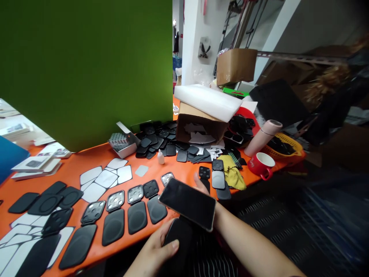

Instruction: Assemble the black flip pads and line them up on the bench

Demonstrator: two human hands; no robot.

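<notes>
My left hand (157, 248) is closed around a black flat pad with rounded corners (180, 242), thumb on its upper face. Just above the pad is a smartphone (188, 204) with a dark screen, tilted and screen up. My right hand (201, 184) grips the phone from behind; most of its fingers are hidden by it. Whether phone and pad touch cannot be made out. Left of my hands, several hinged black folding pads lie opened in a row, one of them a folding pad (137, 207) with pale discs on its upper half.
Loose black pads (157, 140) are heaped behind, beside an open cardboard box (201, 129). A small white bottle (160, 157) stands in front. On the right are a yellow cloth (234, 175), a red mug (261, 165) and a pink flask (263, 136). White rounded sheets (106, 178) lie left.
</notes>
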